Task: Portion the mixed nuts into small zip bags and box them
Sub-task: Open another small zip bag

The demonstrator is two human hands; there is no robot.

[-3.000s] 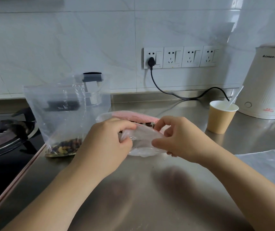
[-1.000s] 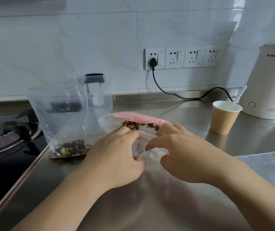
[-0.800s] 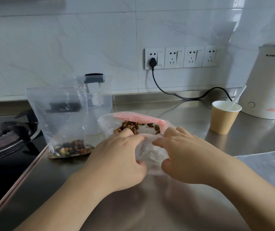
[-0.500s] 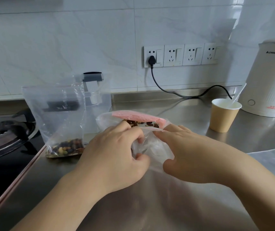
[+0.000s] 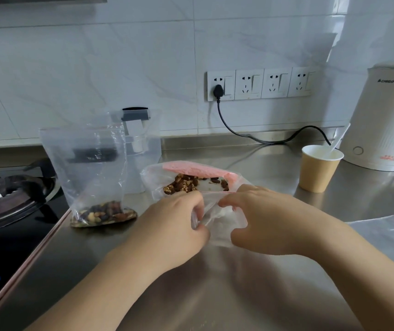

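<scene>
On the steel counter my left hand and my right hand pinch the two sides of a small clear zip bag at its red-lined mouth. Just behind the hands lies a larger bag with a pink strip, open, with mixed nuts showing inside. To the left a clear zip bag stands upright with nuts settled in its bottom. Whether the small bag holds any nuts is hidden by my fingers.
A clear lidded box stands behind the upright bag. A paper cup with a white spoon and a white kettle stand at the right. A gas hob lies left, a plastic sheet right, and a black cord runs along the wall.
Both hands kept working the small bag's mouth, sliding slightly nearer me. More of the nuts in the pink-strip bag show behind them.
</scene>
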